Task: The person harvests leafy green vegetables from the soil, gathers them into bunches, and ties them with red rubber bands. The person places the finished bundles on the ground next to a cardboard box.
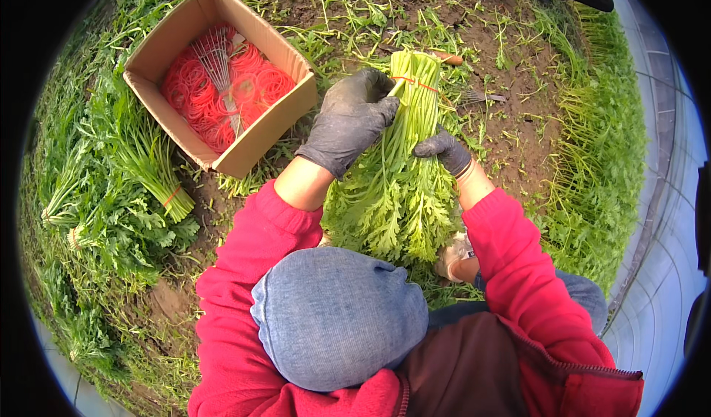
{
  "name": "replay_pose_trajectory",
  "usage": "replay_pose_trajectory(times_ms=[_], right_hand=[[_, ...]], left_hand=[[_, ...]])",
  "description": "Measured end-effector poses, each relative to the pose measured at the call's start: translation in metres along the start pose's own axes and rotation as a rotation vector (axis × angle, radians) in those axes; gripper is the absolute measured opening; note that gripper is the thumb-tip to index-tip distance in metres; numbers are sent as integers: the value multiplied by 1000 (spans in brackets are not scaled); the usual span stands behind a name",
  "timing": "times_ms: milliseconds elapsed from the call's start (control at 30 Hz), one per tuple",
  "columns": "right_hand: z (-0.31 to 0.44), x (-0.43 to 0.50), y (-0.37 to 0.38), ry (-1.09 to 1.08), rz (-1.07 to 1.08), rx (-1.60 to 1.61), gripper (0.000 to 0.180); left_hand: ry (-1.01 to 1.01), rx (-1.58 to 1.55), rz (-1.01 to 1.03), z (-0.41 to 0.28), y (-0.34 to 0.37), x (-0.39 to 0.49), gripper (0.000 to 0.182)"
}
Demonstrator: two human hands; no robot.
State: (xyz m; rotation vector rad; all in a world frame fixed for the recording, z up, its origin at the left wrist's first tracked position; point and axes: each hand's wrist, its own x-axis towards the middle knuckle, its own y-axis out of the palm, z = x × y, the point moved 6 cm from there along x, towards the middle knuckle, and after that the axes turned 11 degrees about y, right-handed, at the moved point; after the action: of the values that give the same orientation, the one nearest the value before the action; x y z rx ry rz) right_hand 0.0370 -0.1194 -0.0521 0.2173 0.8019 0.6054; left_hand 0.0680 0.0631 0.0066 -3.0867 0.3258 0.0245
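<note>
In front of me a bunch of leafy greens [414, 117] is held up, cut stem ends at the top and lobed leaves hanging down. A red rubber band [416, 83] circles its stems near the cut ends. My left hand [355, 120], in a dark glove, grips the stems from the left, with its fingertips close to the band. Lower on the right side, my gloved right hand [446, 150] wraps around the bunch; its thumb shows and most fingers are hidden behind the greens.
An open cardboard box [266, 131] at upper left holds many red rubber bands [194, 100] and a thin-tined metal tool [219, 67]. Banded bunches [150, 167] lie at left. A wooden handle [449, 58] and another tined tool [480, 97] lie beyond. Uncut greens [602, 139] stand right.
</note>
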Motion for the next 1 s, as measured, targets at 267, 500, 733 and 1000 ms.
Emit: replay_pose_trajectory(times_ms=[267, 500, 733, 1000], right_hand=[[-13, 1, -6, 19, 72, 29, 58], [-24, -5, -5, 160, 111, 53, 65], [-4, 3, 48, 267, 202, 72, 67], [74, -11, 51, -194, -510, -706, 28]], left_hand=[[96, 218, -114, -7, -1, -4, 19], [75, 109, -273, 4, -14, -8, 42], [-190, -1205, 114, 39, 25, -19, 47], [-153, -1111, -27, 65, 19, -13, 46]])
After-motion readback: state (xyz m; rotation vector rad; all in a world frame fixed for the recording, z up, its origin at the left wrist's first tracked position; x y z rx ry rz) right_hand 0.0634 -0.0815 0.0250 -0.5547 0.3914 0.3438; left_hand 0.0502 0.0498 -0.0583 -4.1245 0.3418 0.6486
